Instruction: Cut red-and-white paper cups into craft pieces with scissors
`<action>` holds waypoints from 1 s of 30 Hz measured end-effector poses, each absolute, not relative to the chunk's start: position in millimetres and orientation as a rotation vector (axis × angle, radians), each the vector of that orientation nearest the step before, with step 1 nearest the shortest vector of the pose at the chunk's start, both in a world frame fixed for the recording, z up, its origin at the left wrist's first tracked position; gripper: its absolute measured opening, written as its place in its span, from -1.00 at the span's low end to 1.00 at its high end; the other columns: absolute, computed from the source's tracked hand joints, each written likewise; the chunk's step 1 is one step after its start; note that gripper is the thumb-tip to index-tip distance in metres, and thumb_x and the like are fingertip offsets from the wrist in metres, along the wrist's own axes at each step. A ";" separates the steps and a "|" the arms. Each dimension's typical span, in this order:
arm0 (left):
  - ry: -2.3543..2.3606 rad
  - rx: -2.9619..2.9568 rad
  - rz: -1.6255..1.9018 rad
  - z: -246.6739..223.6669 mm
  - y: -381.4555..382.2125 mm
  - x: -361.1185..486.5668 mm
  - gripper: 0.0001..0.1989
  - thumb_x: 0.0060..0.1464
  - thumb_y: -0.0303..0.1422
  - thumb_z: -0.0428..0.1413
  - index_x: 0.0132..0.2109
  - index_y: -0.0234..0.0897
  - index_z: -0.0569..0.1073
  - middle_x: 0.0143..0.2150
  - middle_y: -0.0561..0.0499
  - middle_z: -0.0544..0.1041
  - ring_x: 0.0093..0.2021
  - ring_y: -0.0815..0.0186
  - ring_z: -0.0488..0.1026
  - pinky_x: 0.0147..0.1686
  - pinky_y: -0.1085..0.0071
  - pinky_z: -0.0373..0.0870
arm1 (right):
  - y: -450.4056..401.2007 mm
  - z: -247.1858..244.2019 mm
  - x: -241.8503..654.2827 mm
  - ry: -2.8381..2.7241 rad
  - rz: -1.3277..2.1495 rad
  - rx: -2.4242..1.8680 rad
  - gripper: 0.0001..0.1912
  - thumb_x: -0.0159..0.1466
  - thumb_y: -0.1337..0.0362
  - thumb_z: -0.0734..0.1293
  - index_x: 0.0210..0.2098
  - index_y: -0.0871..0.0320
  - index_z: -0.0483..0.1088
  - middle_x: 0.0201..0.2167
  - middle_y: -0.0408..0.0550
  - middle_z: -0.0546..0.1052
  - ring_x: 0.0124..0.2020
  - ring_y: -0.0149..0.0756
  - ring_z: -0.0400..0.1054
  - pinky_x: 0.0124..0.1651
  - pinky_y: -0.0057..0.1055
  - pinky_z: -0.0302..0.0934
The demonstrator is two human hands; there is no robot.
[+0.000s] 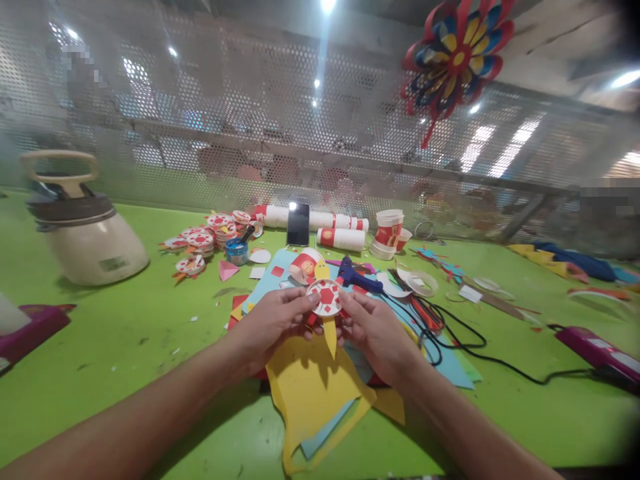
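Between my two hands is a small paper turtle (326,298), with a round white shell patterned in red, a yellow head pointing away from me and a yellow tail hanging toward me. My left hand (280,323) pinches the shell's left edge, thumb on top. On the opposite edge, my right hand (373,327) grips it the same way. Some fingers of both hands are hidden under the shell. Below them lies a cut yellow sheet (310,380). Just beyond the turtle are a blue glue gun (357,275) and a red-and-white paper cup (304,265) on its side.
Finished-looking turtles (200,237) are piled at the back left near a blue paint jar (237,251). Stacked paper cups (343,239), a phone (299,224) and a tape roll (417,282) stand farther back. A black cord (515,370) crosses the right side. A large kettle (90,233) stands left.
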State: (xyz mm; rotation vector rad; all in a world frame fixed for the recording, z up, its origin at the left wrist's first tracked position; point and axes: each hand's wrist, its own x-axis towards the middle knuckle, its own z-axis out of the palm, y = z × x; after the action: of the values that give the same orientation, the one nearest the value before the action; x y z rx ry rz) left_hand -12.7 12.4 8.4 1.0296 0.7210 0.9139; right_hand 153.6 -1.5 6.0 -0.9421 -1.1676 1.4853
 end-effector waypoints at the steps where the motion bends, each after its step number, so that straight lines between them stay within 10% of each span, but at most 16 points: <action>1: 0.724 1.030 0.922 9.1 12.6 -12.7 -0.76 0.00 -0.24 0.20 -0.33 -0.38 0.46 -0.45 -0.01 0.45 -0.43 0.38 0.38 -0.43 0.50 0.27 | -1.4 5.9 153.4 -1.179 1.472 -0.944 -0.63 0.15 0.01 0.37 -0.49 0.22 0.36 -0.59 -0.17 0.39 -0.58 -0.47 0.24 -0.52 -0.50 0.18; 10: 0.725 1.016 1.066 13.6 14.4 -16.7 -0.73 -0.03 -0.19 0.22 -0.33 -0.36 0.48 -0.38 -0.03 0.46 -0.41 0.38 0.37 -0.34 0.44 0.38 | 2.4 27.4 179.3 -1.430 1.119 -1.132 -0.65 0.22 -0.01 0.28 -0.33 0.17 0.43 -0.38 -0.07 0.49 -0.33 -0.31 0.37 -0.18 -0.30 0.27; 18: 0.749 1.105 1.072 13.7 13.2 -12.2 -0.74 -0.09 -0.22 0.26 -0.39 -0.35 0.46 -0.43 0.03 0.43 -0.42 0.36 0.37 -0.35 0.39 0.40 | -11.5 26.4 270.3 -1.970 0.416 -1.488 -0.80 0.18 0.13 0.32 -0.42 0.12 0.47 -0.45 -0.03 0.46 -0.41 -0.18 0.28 -0.29 -0.17 0.19; 23: 0.785 1.223 1.058 14.9 9.9 -9.4 -0.75 -0.07 -0.23 0.25 -0.44 -0.33 0.43 -0.47 0.05 0.41 -0.49 0.39 0.35 -0.39 0.43 0.37 | -29.7 2.8 297.7 -2.127 0.104 -1.476 -0.76 0.19 0.23 0.30 -0.17 0.15 0.45 -0.15 0.16 0.43 -0.08 0.05 0.25 -0.02 0.08 0.12; 30: 0.781 1.142 1.089 8.1 12.4 -11.6 -0.74 -0.06 -0.19 0.24 -0.39 -0.32 0.44 -0.41 0.01 0.46 -0.46 0.37 0.39 -0.33 0.40 0.37 | -39.9 6.3 262.2 -2.213 -0.320 -1.221 -0.73 0.26 0.39 0.22 -0.03 0.15 0.33 -0.14 0.13 0.41 -0.08 -0.03 0.28 -0.01 -0.02 0.19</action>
State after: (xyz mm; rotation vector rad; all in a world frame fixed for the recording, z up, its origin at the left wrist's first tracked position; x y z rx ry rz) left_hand -11.6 12.4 8.1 1.1420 0.7811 1.0885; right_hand 262.2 -39.9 6.3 -1.2206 -2.2127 -0.3196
